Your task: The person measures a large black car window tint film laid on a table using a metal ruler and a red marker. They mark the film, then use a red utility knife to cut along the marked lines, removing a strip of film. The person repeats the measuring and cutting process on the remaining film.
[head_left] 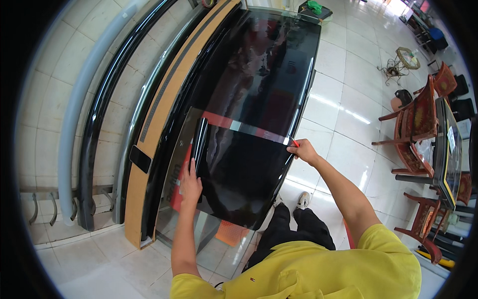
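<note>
A sheet of glossy black film (244, 174) lies over a glass-topped table. Its left edge is wound into a dark film roll (201, 139). My left hand (190, 184) grips the near part of this roll, with fingers along its left side and the thumb on the right. At the table's right edge, my right hand (302, 151) is closed round a small red-handled tool, probably a cutter (295, 143); its tip is too small to make out. The tool is beside the right end of a clear strip (239, 126) that crosses the black surface.
Long film rolls (107, 104) stand along the left wall. A phone (140, 159) lies on a tan board (164, 94) beside the table. Wooden chairs (418, 119) and a dark table (445, 154) are on the right. A green item (314, 7) sits beyond the far end.
</note>
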Motion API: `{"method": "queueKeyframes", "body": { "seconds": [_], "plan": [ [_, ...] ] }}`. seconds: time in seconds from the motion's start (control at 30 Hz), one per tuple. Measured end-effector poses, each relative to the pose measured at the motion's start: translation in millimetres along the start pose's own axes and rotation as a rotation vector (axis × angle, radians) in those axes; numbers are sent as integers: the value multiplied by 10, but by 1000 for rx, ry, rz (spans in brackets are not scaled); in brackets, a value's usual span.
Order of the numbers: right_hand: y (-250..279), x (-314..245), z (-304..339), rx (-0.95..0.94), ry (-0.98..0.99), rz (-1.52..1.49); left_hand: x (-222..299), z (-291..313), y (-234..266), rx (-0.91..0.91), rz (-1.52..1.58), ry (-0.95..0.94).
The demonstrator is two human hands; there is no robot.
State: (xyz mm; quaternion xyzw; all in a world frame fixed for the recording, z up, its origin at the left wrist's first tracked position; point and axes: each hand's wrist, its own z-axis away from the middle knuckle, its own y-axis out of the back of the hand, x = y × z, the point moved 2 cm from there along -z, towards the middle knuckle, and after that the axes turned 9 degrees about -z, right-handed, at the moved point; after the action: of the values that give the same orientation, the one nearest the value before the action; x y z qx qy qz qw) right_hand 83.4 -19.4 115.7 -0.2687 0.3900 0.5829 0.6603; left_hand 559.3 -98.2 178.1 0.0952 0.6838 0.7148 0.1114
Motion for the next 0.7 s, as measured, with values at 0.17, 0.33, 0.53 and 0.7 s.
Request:
{"method": "queueKeyframes", "body": {
  "seconds": [0.17,0.33,0.53,0.7],
  "plan": [
    [10,23,-4,5,24,14,201,203,26,72,-272,-259],
    [19,53,-32,6,19,7,641,374,-22,231,-88,-401],
    [26,58,-38,-3,-1,-26,594,7,-176,-13,-141,16],
    [-34,-22,-42,-42,57,26,311,-239,-225,-42,-260,-28]
  ]
}}
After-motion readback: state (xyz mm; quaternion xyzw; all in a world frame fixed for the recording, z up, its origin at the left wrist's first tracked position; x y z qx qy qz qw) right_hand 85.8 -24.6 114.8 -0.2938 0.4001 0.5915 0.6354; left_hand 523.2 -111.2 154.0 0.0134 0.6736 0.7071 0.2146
